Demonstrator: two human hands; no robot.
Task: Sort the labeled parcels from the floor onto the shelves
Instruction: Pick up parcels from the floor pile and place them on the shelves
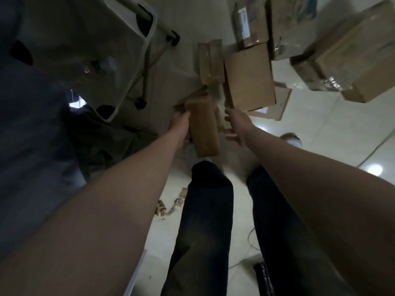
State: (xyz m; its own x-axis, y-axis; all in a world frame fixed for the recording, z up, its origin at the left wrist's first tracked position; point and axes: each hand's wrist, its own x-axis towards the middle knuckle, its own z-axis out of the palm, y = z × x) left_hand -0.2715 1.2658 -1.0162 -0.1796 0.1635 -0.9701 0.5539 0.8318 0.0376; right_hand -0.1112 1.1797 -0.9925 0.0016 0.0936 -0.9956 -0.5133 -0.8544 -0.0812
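I look straight down at a glossy tiled floor. A narrow brown cardboard parcel (204, 129) is upright between my hands, above my legs. My left hand (179, 124) grips its left side. My right hand (235, 124) hovers just right of it, fingers spread, apparently not touching. More brown parcels lie on the floor ahead: a plain box (250, 80), two slim taped ones (210, 58), a labelled one (250, 20) and a large plastic-wrapped box (350, 54) at the far right.
A folding chair with pale fabric (89, 50) and dark legs stands at the upper left. Dark cloth (32, 135) fills the left side. Small scraps (168, 208) and a thin cable (252, 238) lie near my feet.
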